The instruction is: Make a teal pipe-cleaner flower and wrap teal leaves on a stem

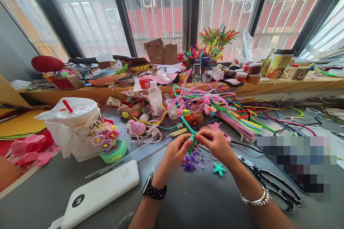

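A mint-green pipe cleaner (pixel 189 124) is pinched between both hands above the middle of the table, its free end pointing up and left. My left hand (pixel 177 150), with a dark watch on the wrist, grips the bent lower part. My right hand (pixel 212 143), wearing a silver bracelet, holds the same piece close beside the left fingertips. The fingers partly hide the bent section. Below the right hand lies a mint-green pipe-cleaner flower (pixel 219 169). Purple fuzz clippings (pixel 190 162) are scattered on the table under the hands.
Large scissors (pixel 268 182) lie at right beside a phone-like slab (pixel 292 168), partly pixelated. A white power bank (pixel 102 193) sits at front left, near a bagged drink cup (pixel 76 114). Behind are a pink glue gun (pixel 216 128) and a pile of pipe cleaners (pixel 239 121).
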`<state>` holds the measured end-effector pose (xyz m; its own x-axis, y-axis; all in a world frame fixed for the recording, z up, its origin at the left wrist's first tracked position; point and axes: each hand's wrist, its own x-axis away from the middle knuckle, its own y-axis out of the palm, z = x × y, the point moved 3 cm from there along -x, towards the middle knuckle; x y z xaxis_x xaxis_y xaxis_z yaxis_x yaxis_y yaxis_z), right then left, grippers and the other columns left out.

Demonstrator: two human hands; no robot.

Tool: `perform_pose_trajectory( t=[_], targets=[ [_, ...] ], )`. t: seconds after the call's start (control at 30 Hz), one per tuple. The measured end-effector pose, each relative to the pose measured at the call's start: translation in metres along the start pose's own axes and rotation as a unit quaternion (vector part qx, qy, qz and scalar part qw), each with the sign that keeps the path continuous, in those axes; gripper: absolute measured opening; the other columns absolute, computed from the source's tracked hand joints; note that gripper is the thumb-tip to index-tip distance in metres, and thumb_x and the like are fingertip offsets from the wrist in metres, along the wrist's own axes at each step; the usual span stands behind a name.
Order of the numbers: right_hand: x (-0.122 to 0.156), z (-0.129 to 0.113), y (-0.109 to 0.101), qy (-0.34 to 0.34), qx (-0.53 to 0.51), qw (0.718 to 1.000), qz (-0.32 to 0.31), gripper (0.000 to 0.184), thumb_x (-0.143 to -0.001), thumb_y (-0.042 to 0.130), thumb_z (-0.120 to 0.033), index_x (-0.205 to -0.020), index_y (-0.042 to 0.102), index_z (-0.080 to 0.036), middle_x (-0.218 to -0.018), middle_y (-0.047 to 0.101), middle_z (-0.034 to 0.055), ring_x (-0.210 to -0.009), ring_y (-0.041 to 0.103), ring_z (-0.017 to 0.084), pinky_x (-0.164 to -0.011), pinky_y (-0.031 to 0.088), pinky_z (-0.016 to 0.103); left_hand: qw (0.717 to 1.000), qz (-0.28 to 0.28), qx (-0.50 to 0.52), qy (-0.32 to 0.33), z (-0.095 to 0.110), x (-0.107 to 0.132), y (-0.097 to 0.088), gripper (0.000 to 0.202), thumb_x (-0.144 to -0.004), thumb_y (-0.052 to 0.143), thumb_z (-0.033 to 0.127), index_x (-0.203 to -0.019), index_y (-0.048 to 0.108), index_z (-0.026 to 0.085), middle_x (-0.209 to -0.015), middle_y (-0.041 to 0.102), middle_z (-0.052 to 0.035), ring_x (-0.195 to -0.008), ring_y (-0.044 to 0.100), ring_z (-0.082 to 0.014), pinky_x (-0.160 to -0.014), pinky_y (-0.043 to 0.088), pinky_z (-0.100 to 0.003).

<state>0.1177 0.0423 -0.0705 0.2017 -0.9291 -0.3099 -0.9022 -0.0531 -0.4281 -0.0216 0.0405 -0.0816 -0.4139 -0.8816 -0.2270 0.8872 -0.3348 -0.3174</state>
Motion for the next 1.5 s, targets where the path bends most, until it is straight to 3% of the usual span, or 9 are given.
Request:
perform_pose_trajectory(
  t=[0.17, 0.33, 0.43, 0.57, 0.7, 0.97, 1.2, 1.33, 1.5],
  targets=[
    [0.0, 0.003, 0.001, 0.019, -0.015, 0.999, -0.024, 0.027, -0.074, 0.054, -0.04, -0.073, 0.065, -0.015, -0.068, 0.065, 0.0039, -0.062, 0.057, 0.015, -0.056, 0.043, 0.023, 0.999, 0.047, 0.0, -0.008, -0.002, -0.002, -0.004, 0.028, -0.077, 0.049, 0.034, -0.091, 0.065, 0.015, -0.085, 0.065, -0.0052, -0.078, 0.055, -0.0179, -0.07, 0.044, -0.026],
    [0.0, 0.008, 0.002, 0.051, -0.065, 0.995, -0.058, 0.028, -0.073, 0.055, -0.04, -0.073, 0.065, -0.014, -0.062, 0.061, 0.0024, -0.059, 0.056, 0.014, -0.054, 0.043, 0.023, 0.992, 0.057, 0.103, -0.04, -0.006, -0.002, -0.003, 0.023, -0.067, 0.061, 0.027, -0.085, 0.066, 0.014, -0.078, 0.067, -0.0052, -0.074, 0.058, -0.018, -0.067, 0.046, -0.026],
    [0.001, 0.009, 0.0, 0.057, -0.058, 0.996, -0.043, 0.026, -0.071, 0.057, -0.038, -0.072, 0.064, -0.014, -0.06, 0.06, 0.0018, -0.057, 0.055, 0.013, -0.052, 0.042, 0.022, 0.986, 0.073, 0.137, -0.055, -0.007, -0.001, -0.005, 0.024, -0.065, 0.063, 0.026, -0.086, 0.064, 0.013, -0.078, 0.067, -0.006, -0.074, 0.06, -0.0187, -0.068, 0.047, -0.028],
    [0.002, 0.005, 0.0, 0.063, -0.034, 0.997, -0.031, 0.024, -0.069, 0.059, -0.036, -0.07, 0.065, -0.013, -0.057, 0.059, 0.0014, -0.053, 0.052, 0.012, -0.049, 0.039, 0.021, 0.988, 0.108, 0.104, -0.044, -0.009, 0.0, -0.01, 0.02, -0.069, 0.06, 0.03, -0.077, 0.067, 0.013, -0.082, 0.068, -0.0077, -0.076, 0.059, -0.0188, -0.07, 0.048, -0.029],
    [0.003, 0.003, 0.003, 0.058, -0.018, 0.998, -0.027, 0.024, -0.068, 0.06, -0.037, -0.066, 0.065, -0.014, -0.056, 0.06, 0.0016, -0.052, 0.052, 0.012, -0.049, 0.039, 0.021, 0.985, 0.099, 0.135, -0.05, -0.012, 0.0, -0.009, 0.022, -0.066, 0.063, 0.029, -0.081, 0.069, 0.014, -0.086, 0.068, -0.0078, -0.08, 0.059, -0.0202, -0.071, 0.048, -0.029],
    [0.002, 0.002, 0.003, 0.051, -0.026, 0.998, -0.025, 0.025, -0.068, 0.061, -0.037, -0.07, 0.065, -0.013, -0.061, 0.061, 0.0028, -0.056, 0.052, 0.013, -0.051, 0.04, 0.022, 0.961, 0.138, 0.222, -0.089, -0.01, 0.002, -0.009, 0.017, -0.061, 0.068, 0.025, -0.074, 0.07, 0.015, -0.072, 0.069, -0.0028, -0.067, 0.061, -0.0153, -0.066, 0.05, -0.025],
    [0.002, 0.002, 0.006, 0.051, -0.07, 0.995, -0.041, 0.026, -0.069, 0.06, -0.039, -0.069, 0.063, -0.013, -0.057, 0.057, 0.0013, -0.053, 0.05, 0.012, -0.049, 0.039, 0.022, 0.956, 0.134, 0.242, -0.099, -0.007, 0.002, -0.009, 0.015, -0.058, 0.07, 0.023, -0.069, 0.07, 0.013, -0.069, 0.07, -0.0045, -0.065, 0.062, -0.0172, -0.066, 0.05, -0.028],
    [0.002, 0.005, 0.007, 0.049, -0.075, 0.995, -0.037, 0.027, -0.069, 0.06, -0.04, -0.069, 0.063, -0.013, -0.056, 0.057, 0.0009, -0.052, 0.051, 0.012, -0.049, 0.039, 0.022, 0.96, 0.124, 0.228, -0.103, -0.01, 0.002, -0.01, 0.02, -0.06, 0.069, 0.025, -0.077, 0.071, 0.015, -0.07, 0.069, -0.0036, -0.067, 0.061, -0.0163, -0.066, 0.048, -0.026],
    [0.002, 0.003, 0.004, 0.061, -0.103, 0.993, -0.011, 0.025, -0.069, 0.059, -0.039, -0.067, 0.062, -0.015, -0.057, 0.062, 0.0019, -0.055, 0.056, 0.013, -0.052, 0.043, 0.022, 0.972, 0.008, 0.187, -0.14, -0.013, 0.001, -0.003, 0.027, -0.066, 0.063, 0.032, -0.083, 0.07, 0.013, -0.069, 0.066, -0.0033, -0.067, 0.056, -0.0153, -0.065, 0.043, -0.025]
  ],
)
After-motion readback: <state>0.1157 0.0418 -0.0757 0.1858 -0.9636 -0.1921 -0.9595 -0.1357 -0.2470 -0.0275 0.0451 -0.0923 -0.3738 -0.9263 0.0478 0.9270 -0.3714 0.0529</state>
